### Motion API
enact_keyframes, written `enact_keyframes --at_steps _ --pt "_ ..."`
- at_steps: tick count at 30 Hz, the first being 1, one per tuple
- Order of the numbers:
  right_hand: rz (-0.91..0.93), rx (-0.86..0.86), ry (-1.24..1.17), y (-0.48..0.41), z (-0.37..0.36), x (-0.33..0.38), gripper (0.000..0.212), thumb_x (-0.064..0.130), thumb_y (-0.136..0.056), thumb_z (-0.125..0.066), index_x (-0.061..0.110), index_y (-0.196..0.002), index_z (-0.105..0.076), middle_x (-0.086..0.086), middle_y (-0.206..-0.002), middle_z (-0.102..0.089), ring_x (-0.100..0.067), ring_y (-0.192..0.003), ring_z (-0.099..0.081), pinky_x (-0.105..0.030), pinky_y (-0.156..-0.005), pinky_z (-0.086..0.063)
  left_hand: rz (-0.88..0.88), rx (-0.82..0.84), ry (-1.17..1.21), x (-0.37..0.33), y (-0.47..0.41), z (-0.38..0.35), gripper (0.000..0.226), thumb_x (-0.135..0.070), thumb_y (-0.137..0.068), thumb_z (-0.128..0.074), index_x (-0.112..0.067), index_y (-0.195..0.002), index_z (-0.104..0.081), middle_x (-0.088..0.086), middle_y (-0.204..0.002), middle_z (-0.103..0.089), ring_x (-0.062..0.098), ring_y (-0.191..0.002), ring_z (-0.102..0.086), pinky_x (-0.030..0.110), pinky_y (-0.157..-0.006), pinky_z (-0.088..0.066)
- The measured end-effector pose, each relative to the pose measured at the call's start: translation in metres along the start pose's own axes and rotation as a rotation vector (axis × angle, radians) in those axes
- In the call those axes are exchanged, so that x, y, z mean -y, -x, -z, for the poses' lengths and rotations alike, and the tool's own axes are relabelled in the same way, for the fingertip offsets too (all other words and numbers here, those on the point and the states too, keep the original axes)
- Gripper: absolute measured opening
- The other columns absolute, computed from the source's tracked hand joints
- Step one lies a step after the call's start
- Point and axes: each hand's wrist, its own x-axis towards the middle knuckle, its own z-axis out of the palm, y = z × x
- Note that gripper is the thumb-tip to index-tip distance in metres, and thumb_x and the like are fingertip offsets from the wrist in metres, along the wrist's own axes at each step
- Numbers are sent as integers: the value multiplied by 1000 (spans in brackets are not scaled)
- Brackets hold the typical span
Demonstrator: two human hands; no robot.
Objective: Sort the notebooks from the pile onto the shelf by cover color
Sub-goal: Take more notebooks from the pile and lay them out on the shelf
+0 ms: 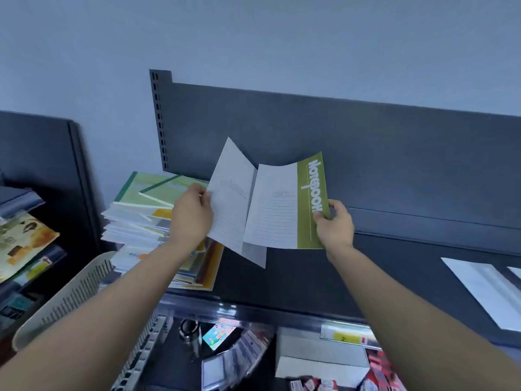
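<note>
Two bare forearms (118, 311) extend from the lower edge toward the dark shelf (296, 283). Left hand (191, 213): fingers curled, pinching the white inner pages of the green notebook (311, 204). Right hand (335, 224): thumb and fingers pinch the outer edge of the green cover. The notebook is held open over the shelf surface. The notebook pile (141, 218) lies at the shelf's left end, beside the left hand. White sheets (485, 289) lie at the right end.

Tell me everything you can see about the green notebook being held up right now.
The green notebook is thin and floppy, paper by its look. It is held open above the dark shelf, showing white lined pages and an olive-green cover strip with white "Notebook" lettering running along it. The left hand pinches the left leaf; the right hand grips the green cover's right edge.
</note>
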Motion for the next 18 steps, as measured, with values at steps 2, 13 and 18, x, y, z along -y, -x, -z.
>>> enact_keyframes --at_steps 2,13,18 --pt "-33 -24 9 -6 26 -10 19 18 -95 -56 27 -111 -55 7 -95 -60 -13 -76 -59 -29 -66 -50 -35 38 8 -13 10 -20 22 -16 -100 -43 0 -99 -57 16 -89 -61 28 -77 -52 31 -66 -35" --pt "-102 -59 146 -51 152 -69 16 18 -94 -56 31 -102 -52 7 -99 -60 -19 -85 -62 -33 -71 -52 54 143 23 -69 57 -118 21 -16 -100 -42 -1 -97 -55 10 -85 -57 27 -79 -51 31 -68 -36" --pt "-136 -30 232 -74 207 -100 15 20 -94 -57 30 -102 -50 5 -98 -59 -22 -88 -61 -35 -74 -53 121 170 36 -97 90 -165 22 -18 -101 -42 -2 -97 -55 6 -87 -57 23 -78 -52 31 -68 -38"
